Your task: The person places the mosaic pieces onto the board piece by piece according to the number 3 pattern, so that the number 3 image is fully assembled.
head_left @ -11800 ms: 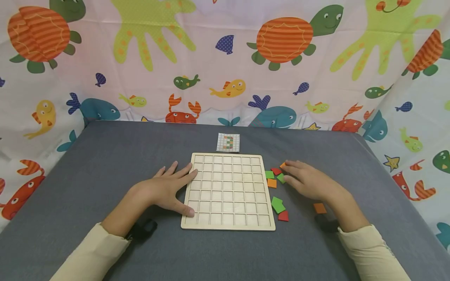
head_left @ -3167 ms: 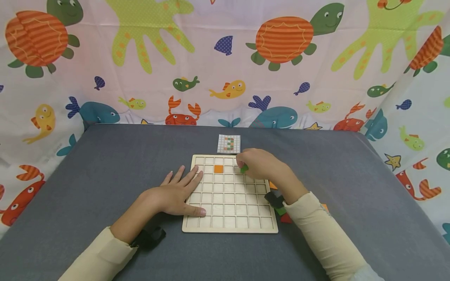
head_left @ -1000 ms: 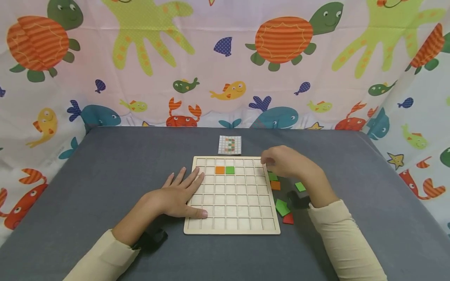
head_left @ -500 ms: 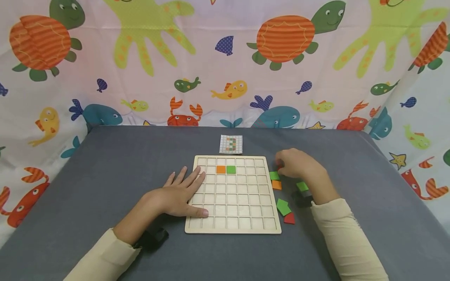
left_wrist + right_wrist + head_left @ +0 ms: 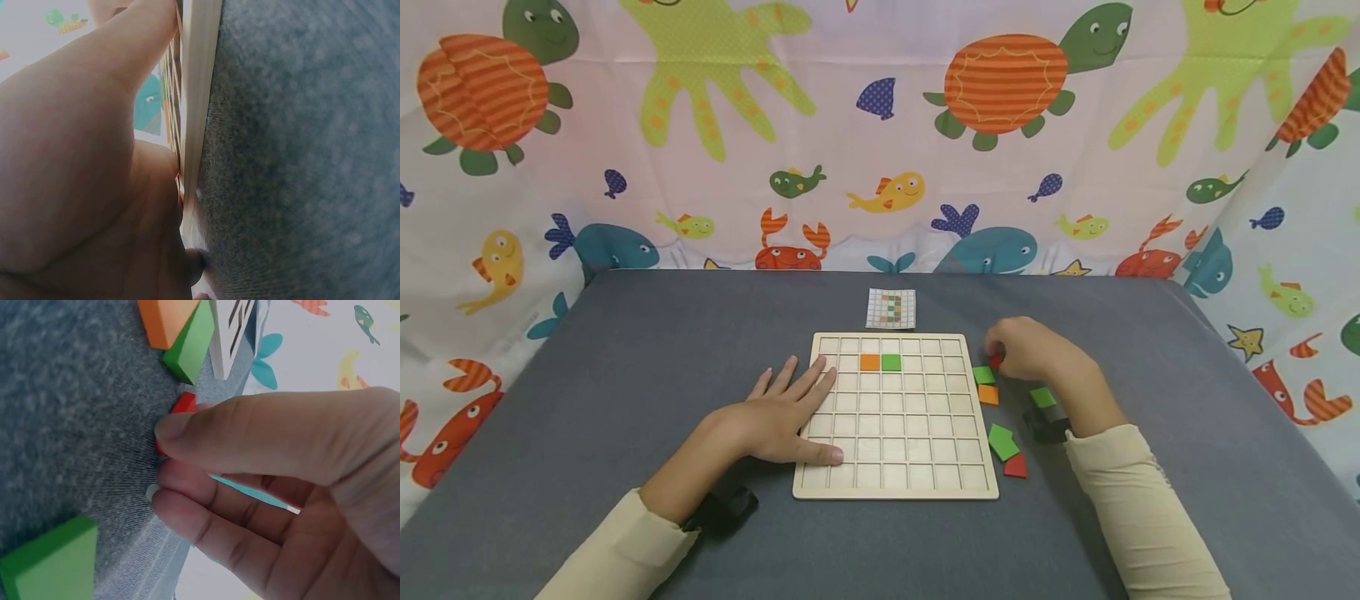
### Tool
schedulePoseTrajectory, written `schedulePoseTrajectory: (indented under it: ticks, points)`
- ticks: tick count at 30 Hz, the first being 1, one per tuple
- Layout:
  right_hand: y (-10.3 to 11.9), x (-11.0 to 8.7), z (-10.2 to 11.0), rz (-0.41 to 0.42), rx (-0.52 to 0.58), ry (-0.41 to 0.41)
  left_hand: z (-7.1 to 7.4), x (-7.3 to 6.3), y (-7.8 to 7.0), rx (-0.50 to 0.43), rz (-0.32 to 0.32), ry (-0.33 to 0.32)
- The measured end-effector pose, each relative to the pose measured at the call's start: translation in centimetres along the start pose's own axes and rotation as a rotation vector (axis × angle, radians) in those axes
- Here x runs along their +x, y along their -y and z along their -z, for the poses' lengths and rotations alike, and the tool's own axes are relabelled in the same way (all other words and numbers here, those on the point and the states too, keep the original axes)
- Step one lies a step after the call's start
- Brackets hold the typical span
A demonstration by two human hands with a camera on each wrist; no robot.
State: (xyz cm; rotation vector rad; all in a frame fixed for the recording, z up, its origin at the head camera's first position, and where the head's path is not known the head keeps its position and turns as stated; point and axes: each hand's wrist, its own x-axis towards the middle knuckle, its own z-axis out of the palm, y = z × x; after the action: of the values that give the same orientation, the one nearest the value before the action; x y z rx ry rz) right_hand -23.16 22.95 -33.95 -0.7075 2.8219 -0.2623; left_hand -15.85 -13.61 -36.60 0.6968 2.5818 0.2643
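My left hand lies with fingers spread on the left edge of a wooden grid board. In the board's second row sit an orange square tile and a green square tile, side by side. Just right of the board, my right hand pinches a red tile between thumb and fingertips, down at the cloth. Most of that tile is hidden by the thumb in the right wrist view. Close by lie a green tile and an orange tile.
Another green tile lies under the right wrist. Further down beside the board are green tiles and a red tile. A small card with a coloured grid pattern lies behind the board. A printed curtain borders the grey table.
The orange and then the green tile came onto the bare board. My right hand went back to the right-hand tiles and now pinches the red one. My left hand stays on the board.
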Motion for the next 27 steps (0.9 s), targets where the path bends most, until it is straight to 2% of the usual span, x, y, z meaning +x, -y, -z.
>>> schedulePoseTrajectory:
  ticks: [20, 27]
  points:
    - [-0.11, 0.54, -0.73, 0.025, -0.061, -0.084, -0.07, 0.01, -0.03, 0.003, 0.002, -0.006]
    - [0.4, 0.39, -0.75, 0.016, -0.014, -0.124, -0.08, 0.05, 0.0, 0.002, 0.0, -0.007]
